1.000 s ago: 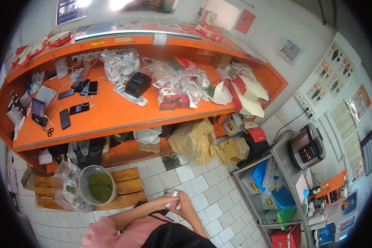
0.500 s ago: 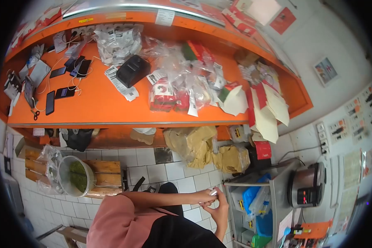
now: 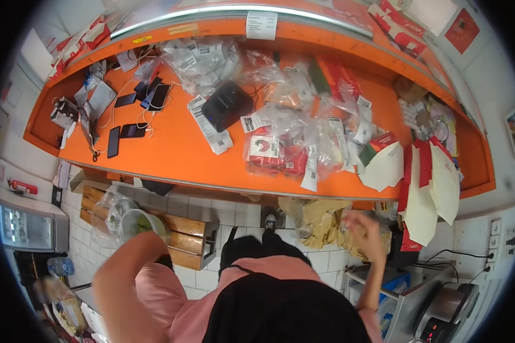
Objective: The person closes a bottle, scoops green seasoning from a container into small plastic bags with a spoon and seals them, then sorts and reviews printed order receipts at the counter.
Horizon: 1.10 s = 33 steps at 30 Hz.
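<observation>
My right hand is raised at the right, below the counter's front edge and over the brown paper bags. It is blurred, with its fingers loosely curved and apart, and I see nothing held in it. My left arm is bent at the lower left, its elbow near a white bucket with green contents. The forearm runs down out of the picture, so my left hand does not show. On the orange counter are a black printer and plastic-bagged red and white boxes.
Several phones with cables lie on the counter's left. Folded red and white cartons overhang its right front edge. A wooden bench stands below. At the lower right are a metal shelf unit and a round cooker.
My hands were together at the lower right and are now apart. My right hand has moved up and right; the left has gone out of view. The view has shifted, showing more on the left.
</observation>
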{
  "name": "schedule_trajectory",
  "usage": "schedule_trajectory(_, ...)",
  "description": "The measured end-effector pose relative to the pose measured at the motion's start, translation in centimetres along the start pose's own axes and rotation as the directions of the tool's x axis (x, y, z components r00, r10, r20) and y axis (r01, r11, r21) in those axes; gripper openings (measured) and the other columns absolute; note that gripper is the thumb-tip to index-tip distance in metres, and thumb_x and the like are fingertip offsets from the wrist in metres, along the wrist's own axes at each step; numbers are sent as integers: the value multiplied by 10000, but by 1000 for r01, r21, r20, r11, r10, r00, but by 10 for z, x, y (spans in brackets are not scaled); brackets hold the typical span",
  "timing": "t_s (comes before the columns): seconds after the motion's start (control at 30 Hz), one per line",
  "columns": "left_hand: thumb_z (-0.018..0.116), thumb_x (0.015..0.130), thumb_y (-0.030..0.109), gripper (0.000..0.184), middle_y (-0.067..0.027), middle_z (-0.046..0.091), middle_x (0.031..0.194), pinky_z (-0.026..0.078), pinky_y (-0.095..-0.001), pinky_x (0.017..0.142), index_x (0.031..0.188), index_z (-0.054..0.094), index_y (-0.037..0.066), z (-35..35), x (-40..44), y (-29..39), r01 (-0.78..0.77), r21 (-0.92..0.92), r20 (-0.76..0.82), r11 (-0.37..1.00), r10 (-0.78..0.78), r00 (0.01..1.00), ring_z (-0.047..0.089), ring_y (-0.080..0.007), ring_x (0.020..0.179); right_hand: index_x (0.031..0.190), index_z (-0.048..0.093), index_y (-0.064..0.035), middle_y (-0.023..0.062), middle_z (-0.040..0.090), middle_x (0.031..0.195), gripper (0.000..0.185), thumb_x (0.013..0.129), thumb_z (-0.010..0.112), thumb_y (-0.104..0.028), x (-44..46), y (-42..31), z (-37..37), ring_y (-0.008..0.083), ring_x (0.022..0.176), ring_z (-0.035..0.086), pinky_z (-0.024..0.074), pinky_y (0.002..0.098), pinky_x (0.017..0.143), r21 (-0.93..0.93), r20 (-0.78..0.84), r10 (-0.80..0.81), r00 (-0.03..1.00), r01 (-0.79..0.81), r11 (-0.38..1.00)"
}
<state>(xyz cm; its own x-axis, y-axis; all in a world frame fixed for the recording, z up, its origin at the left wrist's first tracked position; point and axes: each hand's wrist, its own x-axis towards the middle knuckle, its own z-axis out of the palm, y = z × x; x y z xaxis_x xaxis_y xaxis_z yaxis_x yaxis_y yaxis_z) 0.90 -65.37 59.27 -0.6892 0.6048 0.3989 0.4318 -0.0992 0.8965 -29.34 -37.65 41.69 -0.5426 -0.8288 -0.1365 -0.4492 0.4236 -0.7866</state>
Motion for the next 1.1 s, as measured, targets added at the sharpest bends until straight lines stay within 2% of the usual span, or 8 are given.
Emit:
schedule_trajectory(0.3, 573, 791, 160, 113, -45, 595, 690, 429, -278, 532, 733, 589, 64, 21, 27, 37, -254, 278, -220, 926, 318, 922, 561, -169, 597, 1110, 559, -19, 123, 603, 1056, 277, 853, 559, -123, 158, -33, -1, 242, 981, 576, 441, 320, 850, -136, 458, -353, 816, 457, 879)
schedule_trajectory(0.37, 567, 796, 157, 109, -45, 595, 697, 426, -274, 525, 739, 587, 67, 15, 24, 36, -249, 312, -270, 917, 337, 902, 556, -164, 592, 1126, 557, -27, 128, 596, 1067, 304, 861, 563, -176, 178, -55, 20, 258, 986, 572, 435, 325, 853, -7, 577, -237, 782, 295, 956)
schedule_trajectory(0.6, 544, 814, 149, 98, -44, 594, 721, 413, -258, 498, 757, 582, 79, -21, -11, 39, -272, 346, -319, 898, 385, 866, 539, -147, 574, 1132, 551, -41, 121, 582, 1075, 348, 879, 534, -278, 229, -89, 126, 272, 997, 561, 429, 342, 852, 256, 706, -499, 502, 476, 842)
schedule_trajectory(0.73, 531, 824, 144, 95, -43, 593, 734, 406, -250, 483, 767, 579, 86, -40, -42, 43, -284, 370, -359, 885, 418, 835, 530, -137, 563, 1108, 550, -9, 149, 563, 1053, 359, 870, 540, -277, 254, -111, 213, 300, 1017, 541, 416, 357, 880, 194, 665, -458, 590, 456, 869)
schedule_trajectory(0.8, 525, 830, 141, 94, -43, 593, 741, 402, -245, 476, 772, 578, 89, -49, -63, 44, -304, 381, -373, 873, 446, 813, 525, -132, 558, 1049, 519, 67, 175, 510, 1025, 353, 839, 565, -213, 283, -88, 272, 335, 1001, 501, 433, 394, 845, -83, 420, -553, 720, 637, 766)
schedule_trajectory(0.93, 512, 840, 137, 94, -42, 592, 755, 395, -237, 461, 783, 575, 96, -72, -117, 38, -370, 371, -432, 852, 511, 743, 516, -122, 548, 1076, 513, 66, 194, 510, 1080, 353, 820, 588, -165, 348, -95, 331, 335, 1009, 520, 416, 400, 884, -103, 452, -466, 761, 563, 820)
schedule_trajectory(1.03, 503, 848, 133, 96, -42, 592, 765, 389, -230, 449, 790, 573, 101, -99, -184, 5, -528, 283, -561, 800, 585, 586, 509, -114, 540, 1074, 503, 66, 192, 492, 1106, 341, 807, 593, -126, 379, -106, 376, 345, 1021, 504, 425, 408, 860, -136, 524, -224, 822, 340, 931)
schedule_trajectory(1.1, 496, 853, 131, 98, -41, 591, 772, 386, -226, 442, 796, 571, 104, -125, -232, -55, -667, 306, -840, 679, 522, 146, 504, -109, 535, 1018, 523, 64, 185, 507, 1062, 257, 810, 559, -84, 396, -113, 401, 344, 1023, 493, 436, 400, 842, -153, 423, -275, 863, 367, 918)
